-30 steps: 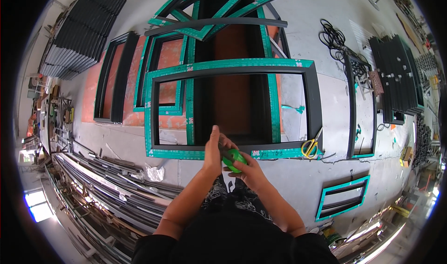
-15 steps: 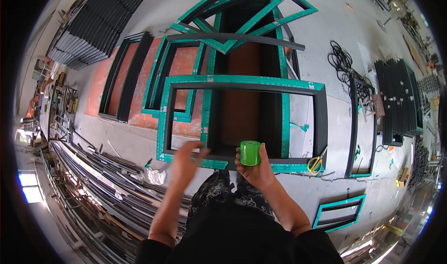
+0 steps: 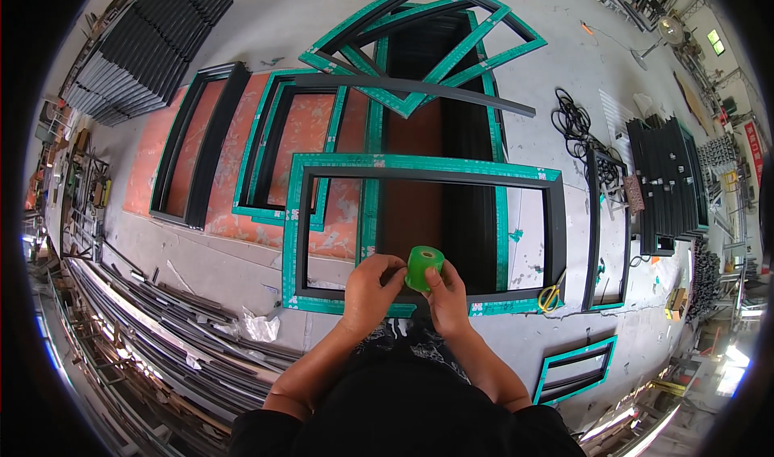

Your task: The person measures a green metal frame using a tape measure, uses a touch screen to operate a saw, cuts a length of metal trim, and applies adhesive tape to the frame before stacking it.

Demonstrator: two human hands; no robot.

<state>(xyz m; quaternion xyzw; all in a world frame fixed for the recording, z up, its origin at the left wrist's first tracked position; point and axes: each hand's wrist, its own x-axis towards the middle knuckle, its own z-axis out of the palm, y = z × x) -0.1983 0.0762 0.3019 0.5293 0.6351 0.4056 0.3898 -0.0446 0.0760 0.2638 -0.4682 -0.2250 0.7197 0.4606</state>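
Observation:
My right hand [image 3: 448, 305] grips a roll of glossy green tape [image 3: 422, 270] with the thumb on its side; the core hole faces up. At the roll's left edge the fingers of my left hand [image 3: 372, 292] are pinched together; whether a tape end is between them is too small to tell. Both hands are over the near side of a dark rectangular frame [image 3: 419, 181], whose face bears green printed film along much of its length. Yellow-handled scissors [image 3: 549, 298] rest on the frame's near right corner.
Beneath lies a stack of long dark frames [image 3: 501, 239]. Angled frames [image 3: 407, 106] and a dark bar [image 3: 484, 94] lie across its far end. More frames [image 3: 197, 146] rest on an orange sheet at left. Metal profiles [image 3: 177, 328] fill the lower left; a cable [image 3: 571, 126] coils at right.
My left hand has moved right to the roll, its fingers closing at the edge. The roll has tilted, and my right thumb now lies across its side. The whole view has shifted slightly.

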